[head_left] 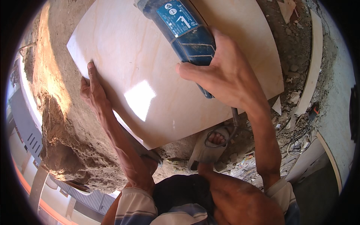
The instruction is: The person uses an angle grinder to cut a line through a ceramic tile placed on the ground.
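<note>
Right hand (227,71) has its fingers clamped on the dusty blue, barrel-shaped plastic power tool (193,43). Left hand (95,90) pinches the left edge of the glossy cream tile (116,56), which lies below the tool, over rough brown dirt (82,127). I'd keep that pinch steady and the dark cable (235,116) well clear.

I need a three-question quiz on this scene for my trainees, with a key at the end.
1. Which hand grips the blue power tool with the long rounded body?
2. True or false: the left hand lies at the centre of the glossy cream marbled tile.
3. The foot with visible toes wears: (a) a red boot; (b) a grey sandal; (c) a white sock.

Key: 1. The right hand. 2. False; it is at the left edge. 3. b.
</note>
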`<move>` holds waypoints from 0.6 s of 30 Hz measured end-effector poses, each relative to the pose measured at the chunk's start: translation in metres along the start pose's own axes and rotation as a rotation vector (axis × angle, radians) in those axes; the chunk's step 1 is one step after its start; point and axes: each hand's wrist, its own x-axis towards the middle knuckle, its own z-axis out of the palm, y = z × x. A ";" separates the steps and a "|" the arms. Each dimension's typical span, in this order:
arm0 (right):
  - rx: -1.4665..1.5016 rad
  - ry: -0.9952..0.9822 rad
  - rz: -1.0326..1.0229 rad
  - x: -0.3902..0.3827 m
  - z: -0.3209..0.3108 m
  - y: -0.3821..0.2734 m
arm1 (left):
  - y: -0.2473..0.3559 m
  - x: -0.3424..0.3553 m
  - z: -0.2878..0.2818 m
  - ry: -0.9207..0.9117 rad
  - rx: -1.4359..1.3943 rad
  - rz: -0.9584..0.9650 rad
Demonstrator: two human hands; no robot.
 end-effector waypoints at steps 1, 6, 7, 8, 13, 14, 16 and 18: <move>0.005 0.007 -0.009 0.002 0.001 0.001 | -0.001 0.001 0.001 0.001 0.000 0.003; 0.029 0.006 -0.034 0.014 0.006 0.007 | 0.014 -0.011 0.005 0.051 -0.048 0.069; 0.044 0.006 -0.037 0.015 0.006 0.007 | 0.014 -0.011 0.005 0.053 -0.048 0.070; 0.059 0.004 -0.041 0.016 0.006 0.005 | 0.012 -0.010 0.005 0.057 -0.048 0.071; 0.070 0.007 -0.036 0.012 0.005 0.001 | 0.017 -0.016 0.004 0.068 -0.047 0.085; 0.054 0.005 -0.030 0.011 0.005 0.003 | 0.021 -0.017 0.004 0.063 -0.036 0.074; 0.040 0.003 -0.019 0.008 0.004 0.006 | 0.019 -0.016 0.004 0.040 -0.003 0.033; 0.049 0.003 -0.016 0.006 0.004 0.007 | 0.009 -0.006 -0.002 0.011 0.043 -0.023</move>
